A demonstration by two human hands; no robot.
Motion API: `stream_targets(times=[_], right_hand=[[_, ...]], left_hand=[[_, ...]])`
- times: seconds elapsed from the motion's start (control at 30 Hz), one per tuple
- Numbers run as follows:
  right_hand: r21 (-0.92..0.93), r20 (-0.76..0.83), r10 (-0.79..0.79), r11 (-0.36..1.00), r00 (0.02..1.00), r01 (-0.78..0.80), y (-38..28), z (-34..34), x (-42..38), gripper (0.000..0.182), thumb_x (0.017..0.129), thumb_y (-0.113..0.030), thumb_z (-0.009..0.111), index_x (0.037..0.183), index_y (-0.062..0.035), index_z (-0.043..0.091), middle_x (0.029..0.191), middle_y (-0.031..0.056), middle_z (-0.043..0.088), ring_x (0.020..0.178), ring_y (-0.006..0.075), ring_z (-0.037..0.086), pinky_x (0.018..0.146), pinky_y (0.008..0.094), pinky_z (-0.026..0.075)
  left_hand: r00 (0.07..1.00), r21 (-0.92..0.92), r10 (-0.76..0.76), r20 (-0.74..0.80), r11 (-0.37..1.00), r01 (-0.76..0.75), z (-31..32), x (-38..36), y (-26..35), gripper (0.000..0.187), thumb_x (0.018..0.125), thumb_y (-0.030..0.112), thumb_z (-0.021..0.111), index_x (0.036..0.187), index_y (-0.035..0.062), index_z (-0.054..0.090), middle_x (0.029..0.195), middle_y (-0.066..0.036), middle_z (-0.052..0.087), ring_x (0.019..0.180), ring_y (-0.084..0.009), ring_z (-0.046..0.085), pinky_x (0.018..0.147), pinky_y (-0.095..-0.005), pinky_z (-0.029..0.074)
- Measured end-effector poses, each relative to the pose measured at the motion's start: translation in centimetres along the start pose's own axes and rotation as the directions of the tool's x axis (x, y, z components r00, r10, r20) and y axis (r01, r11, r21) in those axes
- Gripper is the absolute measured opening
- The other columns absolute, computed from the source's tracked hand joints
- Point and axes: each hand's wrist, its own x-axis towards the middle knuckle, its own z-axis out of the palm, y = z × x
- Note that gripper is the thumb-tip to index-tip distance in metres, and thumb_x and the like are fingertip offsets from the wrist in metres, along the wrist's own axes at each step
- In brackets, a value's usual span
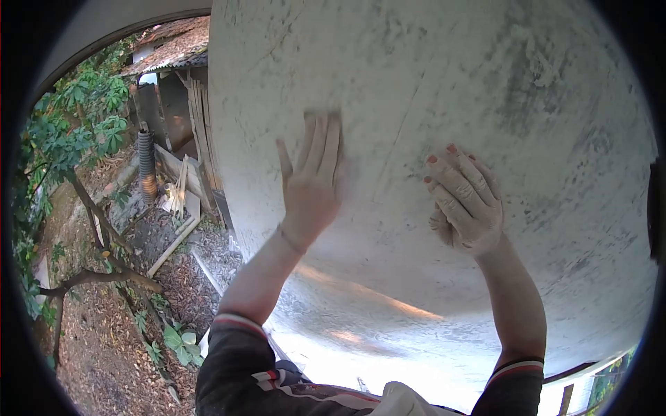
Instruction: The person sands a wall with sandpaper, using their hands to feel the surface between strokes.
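My left hand point(313, 184) lies flat against a large whitish plastered surface point(388, 208), fingers stretched upward and the little-finger side set apart. Motion blurs its fingertips, and a dark edge shows by them; whether anything thin is under them I cannot make out. Farther right, my right hand point(472, 201) rests on the same surface with its fingers bent and pressed together. Pale dust coats its knuckles, and the fingertips look reddish. Whatever may be inside its curl is hidden. Grey smudges, scratches and fine lines mark the surface around both hands.
Left of the surface, the ground falls away with dry leaves, a leafy tree point(104, 132) and bare branches point(104, 277). A ribbed dark pipe point(146, 166) stands near a wooden shed point(198, 125). Loose boards point(173, 246) lie below. Sunlit streaks cross the lower surface.
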Motion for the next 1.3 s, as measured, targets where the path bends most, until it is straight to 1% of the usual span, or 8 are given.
stream_targets(times=[0.27, 0.37, 0.57, 0.67, 0.77, 0.97, 1.17, 1.3], right_hand=[[-0.044, -0.008, 0.023, 0.999, 1.000, -0.024, -0.4, 0.1, 0.4, 0.024, 0.065, -0.006, 0.056, 0.086, -0.0061, 0.067, 0.108, 0.0077, 0.064, 0.116, 0.0280, 0.054, 0.098, 0.0438, 0.043], [-0.009, -0.020, 0.043, 0.999, 0.999, -0.043, -0.1, -0.1, 0.0, 0.023, 0.066, -0.005, 0.055, 0.086, -0.0061, 0.067, 0.110, 0.0073, 0.064, 0.115, 0.0273, 0.055, 0.097, 0.0430, 0.043], [-0.029, -0.013, 0.088, 0.996, 0.996, -0.089, 0.0, 0.1, 0.5, 0.023, 0.069, -0.003, 0.053, 0.087, -0.0051, 0.067, 0.111, 0.0078, 0.064, 0.113, 0.0270, 0.056, 0.090, 0.0398, 0.047], [0.006, -0.051, 0.144, 0.990, 0.988, -0.144, 0.0, 0.0, 0.4, 0.022, 0.072, -0.004, 0.053, 0.088, -0.0050, 0.068, 0.110, 0.0083, 0.065, 0.112, 0.0264, 0.057, 0.085, 0.0370, 0.050], [-0.080, -0.077, 0.131, 0.987, 0.988, -0.137, 0.0, 0.2, 0.5, 0.020, 0.074, -0.005, 0.053, 0.088, -0.0048, 0.068, 0.109, 0.0083, 0.065, 0.111, 0.0268, 0.058, 0.082, 0.0352, 0.051], [-0.129, -0.094, 0.168, 0.975, 0.981, -0.180, -0.4, 0.4, 0.3, 0.018, 0.080, -0.009, 0.052, 0.087, -0.0049, 0.068, 0.108, 0.0087, 0.065, 0.110, 0.0269, 0.059, 0.083, 0.0352, 0.050], [-0.160, -0.104, 0.178, 0.968, 0.979, -0.193, -0.6, -0.1, 0.8, 0.017, 0.082, -0.010, 0.052, 0.085, -0.0041, 0.068, 0.106, 0.0095, 0.065, 0.109, 0.0275, 0.059, 0.082, 0.0351, 0.051], [-0.173, -0.141, 0.177, 0.964, 0.974, -0.201, -0.5, 0.3, 0.7, 0.017, 0.083, -0.010, 0.052, 0.084, -0.0033, 0.067, 0.104, 0.0104, 0.065, 0.107, 0.0285, 0.059, 0.082, 0.0353, 0.050]], left_hand=[[0.993, -0.073, 0.120, 0.019, 0.990, -0.118, -1.0, 4.6, -2.0, 0.047, 0.092, 0.020, 0.041, 0.136, 0.0031, 0.041, 0.141, -0.011, 0.040, 0.133, -0.0240, 0.035, 0.109, -0.0589, 0.007], [0.989, -0.023, 0.114, 0.091, 0.993, -0.113, -0.2, 0.3, -3.0, 0.043, 0.091, 0.027, 0.047, 0.128, 0.0075, 0.052, 0.137, -0.006, 0.046, 0.130, -0.0184, 0.040, 0.107, -0.0616, 0.011], [0.965, 0.140, 0.255, 0.068, 0.955, -0.262, -1.6, 6.0, -2.9, 0.041, 0.091, 0.028, 0.046, 0.127, 0.0096, 0.054, 0.137, -0.004, 0.047, 0.130, -0.0166, 0.040, 0.105, -0.0649, 0.004], [0.977, 0.065, 0.153, 0.149, 0.984, -0.164, -1.2, 1.9, -3.1, 0.042, 0.090, 0.028, 0.047, 0.128, 0.0100, 0.053, 0.138, -0.003, 0.045, 0.130, -0.0156, 0.039, 0.103, -0.0671, 0.000], [0.969, 0.056, 0.210, 0.133, 0.974, -0.219, -0.2, -0.5, -3.9, 0.045, 0.090, 0.029, 0.047, 0.130, 0.0104, 0.051, 0.141, -0.003, 0.043, 0.132, -0.0148, 0.037, 0.102, -0.0681, -0.002], [0.953, 0.092, 0.273, 0.128, 0.954, -0.286, -2.0, 8.1, -3.0, 0.043, 0.091, 0.027, 0.046, 0.131, 0.0104, 0.050, 0.141, -0.003, 0.042, 0.131, -0.0149, 0.038, 0.105, -0.0652, 0.001], [0.934, -0.026, 0.292, 0.204, 0.956, -0.293, -0.4, -2.4, -6.1, 0.047, 0.091, 0.027, 0.046, 0.134, 0.0072, 0.045, 0.141, -0.008, 0.041, 0.132, -0.0195, 0.037, 0.106, -0.0635, 0.001], [0.946, 0.002, 0.306, 0.108, 0.951, -0.308, -1.5, 5.1, -4.5, 0.042, 0.091, 0.026, 0.047, 0.129, 0.0085, 0.051, 0.138, -0.004, 0.046, 0.129, -0.0167, 0.041, 0.104, -0.0653, 0.006]])
